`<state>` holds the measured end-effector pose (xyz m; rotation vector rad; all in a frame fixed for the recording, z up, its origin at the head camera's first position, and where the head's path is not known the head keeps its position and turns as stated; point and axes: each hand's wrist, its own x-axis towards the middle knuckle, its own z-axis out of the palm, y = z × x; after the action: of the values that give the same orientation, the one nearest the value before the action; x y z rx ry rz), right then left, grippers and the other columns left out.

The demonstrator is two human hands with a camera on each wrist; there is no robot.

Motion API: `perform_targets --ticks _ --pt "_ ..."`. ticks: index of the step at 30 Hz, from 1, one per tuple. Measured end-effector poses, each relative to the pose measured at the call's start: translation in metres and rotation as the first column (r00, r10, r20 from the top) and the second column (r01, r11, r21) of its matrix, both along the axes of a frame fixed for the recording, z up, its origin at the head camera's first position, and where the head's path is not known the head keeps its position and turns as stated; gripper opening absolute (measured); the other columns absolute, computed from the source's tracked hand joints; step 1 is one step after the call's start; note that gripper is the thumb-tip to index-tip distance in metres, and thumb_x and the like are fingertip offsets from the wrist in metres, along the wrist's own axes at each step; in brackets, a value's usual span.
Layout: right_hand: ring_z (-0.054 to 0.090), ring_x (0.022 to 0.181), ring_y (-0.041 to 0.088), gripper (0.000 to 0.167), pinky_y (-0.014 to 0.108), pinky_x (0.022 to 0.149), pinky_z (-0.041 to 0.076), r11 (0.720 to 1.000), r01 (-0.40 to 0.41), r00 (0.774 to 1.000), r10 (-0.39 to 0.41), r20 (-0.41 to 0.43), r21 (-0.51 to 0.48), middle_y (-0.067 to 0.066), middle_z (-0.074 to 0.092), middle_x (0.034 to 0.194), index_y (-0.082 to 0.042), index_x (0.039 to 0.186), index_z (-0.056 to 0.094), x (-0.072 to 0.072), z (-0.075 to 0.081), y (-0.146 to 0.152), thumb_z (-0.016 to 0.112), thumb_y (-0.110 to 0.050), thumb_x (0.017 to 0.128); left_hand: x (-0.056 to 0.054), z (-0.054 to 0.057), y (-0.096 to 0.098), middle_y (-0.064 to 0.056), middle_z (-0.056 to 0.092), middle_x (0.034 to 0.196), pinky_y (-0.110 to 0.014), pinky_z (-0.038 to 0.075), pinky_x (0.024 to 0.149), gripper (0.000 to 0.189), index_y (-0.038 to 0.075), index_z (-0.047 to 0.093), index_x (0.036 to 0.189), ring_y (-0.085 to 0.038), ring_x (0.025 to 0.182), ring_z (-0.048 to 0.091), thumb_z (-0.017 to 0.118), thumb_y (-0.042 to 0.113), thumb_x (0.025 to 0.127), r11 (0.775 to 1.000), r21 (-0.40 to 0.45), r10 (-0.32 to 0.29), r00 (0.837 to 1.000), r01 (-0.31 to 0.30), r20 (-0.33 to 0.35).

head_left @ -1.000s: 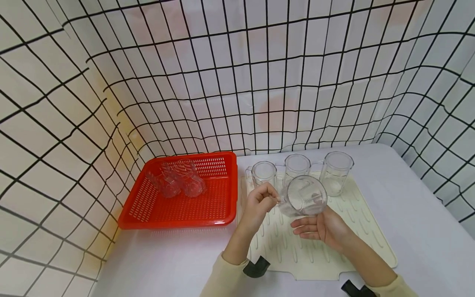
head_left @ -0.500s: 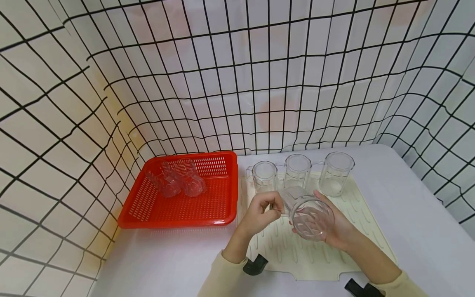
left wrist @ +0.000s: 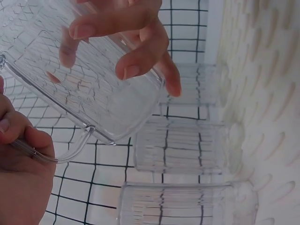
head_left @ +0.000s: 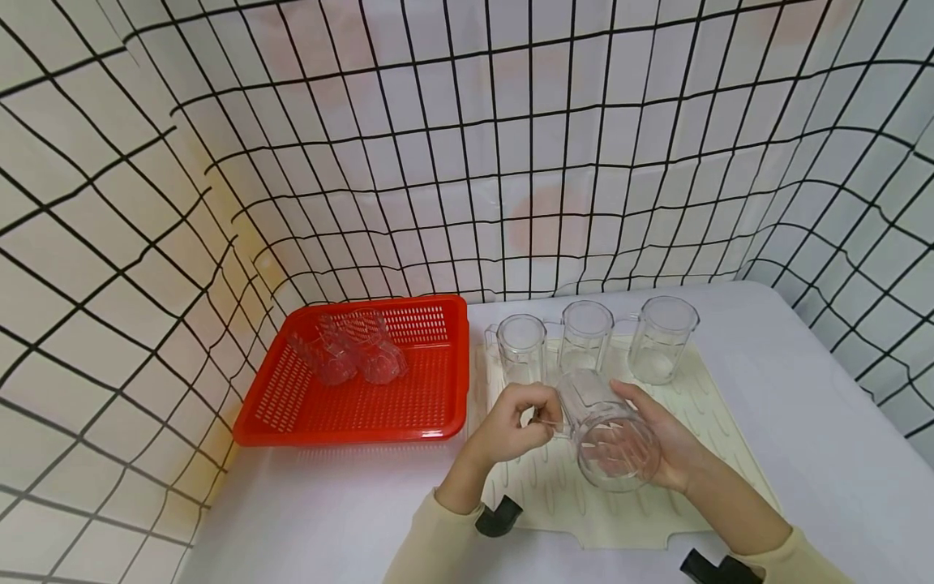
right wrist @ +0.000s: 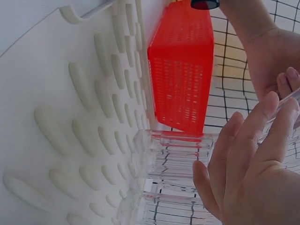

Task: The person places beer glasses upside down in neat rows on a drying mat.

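Observation:
A clear glass mug point(head_left: 588, 403) is held tilted over the cream drying mat point(head_left: 543, 507), its mouth turned toward me. My left hand point(head_left: 516, 426) pinches the mug's handle between thumb and curled fingers. Around the mug's right side my right hand point(head_left: 674, 446) is wrapped, thumb on the upper side and fingers showing through the glass. In the left wrist view, bent right fingers point(left wrist: 140, 51) lie along the mug's wall. Behind it, three upright glass mugs stand in a row on the mat: a left mug point(head_left: 521, 345), a middle mug point(head_left: 586, 331) and a right mug point(head_left: 662, 341).
A red perforated basket point(head_left: 350, 439) stands left of the mat, with clear glass mugs point(head_left: 383, 362) lying in its back left part. Black grid netting point(head_left: 540, 146) over white sheeting closes off the back and both sides of the white table point(head_left: 336, 519).
The right hand has gone from open fingers below the mug to gripping its side. Both hands have brought the mug lower and closer, with its mouth tipping further down toward me.

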<state>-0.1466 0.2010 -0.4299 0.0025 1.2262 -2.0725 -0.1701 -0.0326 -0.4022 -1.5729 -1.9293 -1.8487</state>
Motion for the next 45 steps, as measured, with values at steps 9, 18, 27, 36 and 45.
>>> perform_targets --ticks 9,18,27,36,45 --pt "0.068 0.093 0.025 0.056 0.03 0.075 0.056 0.998 0.012 1.0 -0.011 0.02 -0.069 0.016 0.06 0.108 -0.002 0.128 0.034 0.001 0.0 0.001 0.033 -0.051 0.1 -0.008 -0.016 0.002 -0.008 0.05 0.06 -0.019 0.042 0.057 0.013 0.001 0.056 0.067 -0.01 0.062 0.045 0.045 -0.004 0.073 0.999 -0.025 0.022 0.996 -0.024 -0.082" --pt "0.067 0.097 0.03 0.04 0.035 0.079 0.055 0.971 -0.025 0.996 0.005 -0.087 -0.239 0.015 0.062 0.112 -0.011 0.123 0.051 0.0 0.004 0.007 0.027 -0.038 0.105 -0.013 -0.016 0.005 -0.009 0.066 0.079 -0.031 0.05 0.082 0.018 0.004 0.064 0.082 -0.019 0.081 0.061 0.047 0.009 0.087 0.972 0.079 0.235 0.943 -0.223 -0.236" --pt "0.067 0.099 0.037 0.034 0.042 0.083 0.054 0.997 0.03 0.964 -0.049 -0.26 -0.077 0.012 0.064 0.118 -0.014 0.129 0.043 0.004 0.002 0.015 0.03 -0.033 0.105 -0.011 -0.015 0.004 -0.015 0.064 0.088 -0.036 0.048 0.088 0.01 0.0 0.063 0.091 -0.027 0.088 0.059 0.053 0.0 0.087 0.92 0.133 0.377 0.925 -0.369 -0.044" --pt "0.067 0.1 0.029 0.027 0.042 0.085 0.054 0.992 0.081 0.919 -0.11 -0.378 -0.093 0.009 0.066 0.119 -0.02 0.132 0.037 0.005 0.002 0.022 0.032 -0.021 0.105 -0.007 -0.017 0.007 -0.016 0.066 0.105 -0.047 0.046 0.086 0.02 -0.003 0.062 0.108 -0.033 0.098 0.058 0.057 -0.001 0.089 0.886 -0.038 0.463 0.875 -0.463 0.141" --pt "0.067 0.098 0.026 0.04 0.043 0.078 0.056 0.967 0.251 0.769 -0.178 -0.613 0.034 0.005 0.064 0.119 -0.023 0.139 0.036 0.011 0.006 0.027 0.037 -0.01 0.101 -0.007 -0.015 0.008 -0.012 0.062 0.119 -0.037 0.049 0.089 0.032 0.001 0.058 0.125 -0.027 0.103 0.06 0.056 0.01 0.094 0.904 -0.16 0.424 0.881 -0.396 0.212"
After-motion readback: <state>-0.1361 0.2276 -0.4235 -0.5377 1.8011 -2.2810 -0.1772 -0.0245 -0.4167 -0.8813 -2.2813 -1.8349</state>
